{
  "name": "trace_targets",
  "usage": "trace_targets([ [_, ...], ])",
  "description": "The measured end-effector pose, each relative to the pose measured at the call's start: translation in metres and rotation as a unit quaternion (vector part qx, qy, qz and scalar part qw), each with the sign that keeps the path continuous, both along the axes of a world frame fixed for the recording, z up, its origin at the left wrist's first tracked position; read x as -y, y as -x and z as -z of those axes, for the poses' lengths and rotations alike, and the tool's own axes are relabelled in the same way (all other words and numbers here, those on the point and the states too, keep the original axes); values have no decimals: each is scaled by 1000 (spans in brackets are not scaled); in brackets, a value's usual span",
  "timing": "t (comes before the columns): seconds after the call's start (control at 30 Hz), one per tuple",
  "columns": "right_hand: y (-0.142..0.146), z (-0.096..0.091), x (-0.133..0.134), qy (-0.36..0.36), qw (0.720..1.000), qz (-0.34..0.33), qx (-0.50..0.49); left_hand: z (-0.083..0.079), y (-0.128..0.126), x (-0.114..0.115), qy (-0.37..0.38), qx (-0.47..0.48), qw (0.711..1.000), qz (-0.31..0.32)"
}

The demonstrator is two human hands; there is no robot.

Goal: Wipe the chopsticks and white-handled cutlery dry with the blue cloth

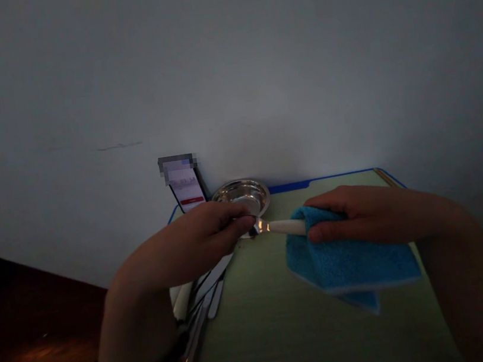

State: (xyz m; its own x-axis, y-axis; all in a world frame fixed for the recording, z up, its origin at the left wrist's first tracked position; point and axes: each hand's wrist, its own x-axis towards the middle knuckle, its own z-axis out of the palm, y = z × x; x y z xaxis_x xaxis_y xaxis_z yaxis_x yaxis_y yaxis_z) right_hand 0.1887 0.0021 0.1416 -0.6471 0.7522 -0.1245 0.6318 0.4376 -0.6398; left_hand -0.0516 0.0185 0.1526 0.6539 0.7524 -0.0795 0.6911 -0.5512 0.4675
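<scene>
My left hand [204, 237] is closed on the metal end of a white-handled piece of cutlery [284, 227], held level above the table. Its head is hidden by my fingers, so I cannot tell its exact kind. At the other end, my right hand [363, 212] grips a blue cloth [361, 266] wrapped around the white handle. The cloth's loose corners hang below my fingers. Just behind my left hand stands a shiny metal bowl [265, 192], partly covered by that hand.
Several long utensils [216, 295], some flat-bladed, lie at the left of the pale green table [272, 332], partly behind my left arm. A phone [186, 186] leans upright against the grey wall [279, 68]. A blue edge [289, 187] borders the table's far side.
</scene>
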Motion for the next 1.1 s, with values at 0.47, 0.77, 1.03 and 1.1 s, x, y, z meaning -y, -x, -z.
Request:
trace_targets([
  [0.47, 17, 9, -5, -61, 997, -36, 6, 4, -21, 1, -10, 25, 1000, 9],
  [0.77, 17, 24, -17, -78, 981, 131, -123, 0, 2, 1, 23, 21, 999, -33],
  [1.03, 22, 39, -26, -32, 942, 225, -248, -1, -5, 1, -19, 29, 998, -56],
  [1.1, 21, 36, -23, -26, 961, 170, -217, -2, -8, -1, -87, 70, 988, -108],
])
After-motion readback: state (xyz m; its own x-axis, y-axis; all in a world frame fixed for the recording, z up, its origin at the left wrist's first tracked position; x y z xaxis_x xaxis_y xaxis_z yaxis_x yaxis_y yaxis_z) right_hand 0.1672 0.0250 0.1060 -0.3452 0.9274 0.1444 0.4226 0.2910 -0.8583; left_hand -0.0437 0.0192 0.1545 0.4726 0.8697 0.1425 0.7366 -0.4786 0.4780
